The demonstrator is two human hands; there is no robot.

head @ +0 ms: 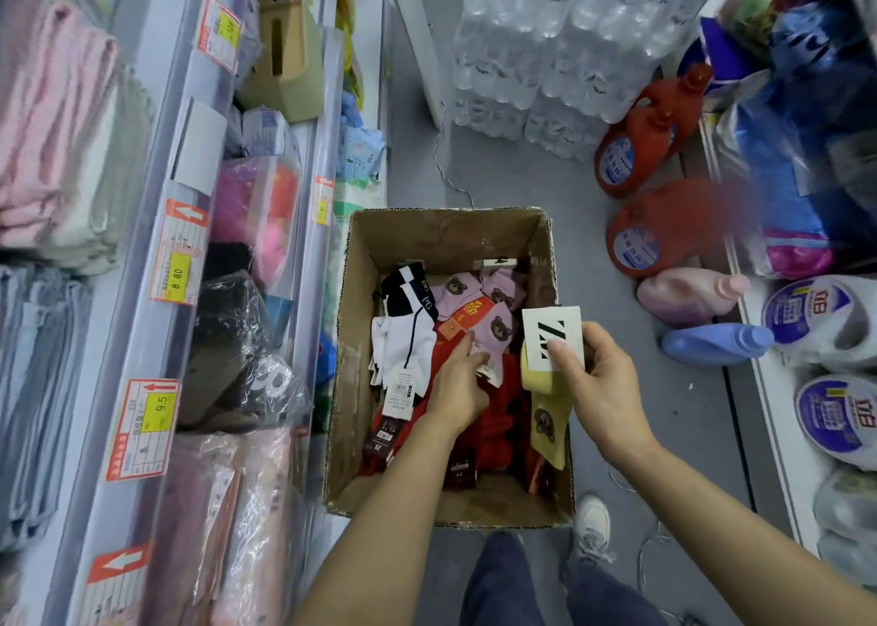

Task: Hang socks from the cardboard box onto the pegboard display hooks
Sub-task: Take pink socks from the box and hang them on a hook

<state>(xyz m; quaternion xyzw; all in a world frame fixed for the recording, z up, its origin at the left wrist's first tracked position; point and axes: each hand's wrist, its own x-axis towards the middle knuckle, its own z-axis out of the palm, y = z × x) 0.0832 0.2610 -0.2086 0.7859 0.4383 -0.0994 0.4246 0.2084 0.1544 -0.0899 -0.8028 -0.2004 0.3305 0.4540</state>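
An open cardboard box (365,246) stands on the grey floor in front of me, holding several sock pairs: white and navy, red, and pink with a bear face. My left hand (458,390) reaches into the box and its fingers close on a pink bear sock pair (493,333). My right hand (600,383) holds a yellow bear sock pair (548,416) by its white card label, over the box's right wall. No pegboard or hooks are in view.
Shelves with folded towels, bagged goods and price tags (178,265) run along the left. Detergent bottles (650,137) and packs of water bottles (545,46) stand on the floor to the right and behind the box. My shoe (591,526) is beside the box.
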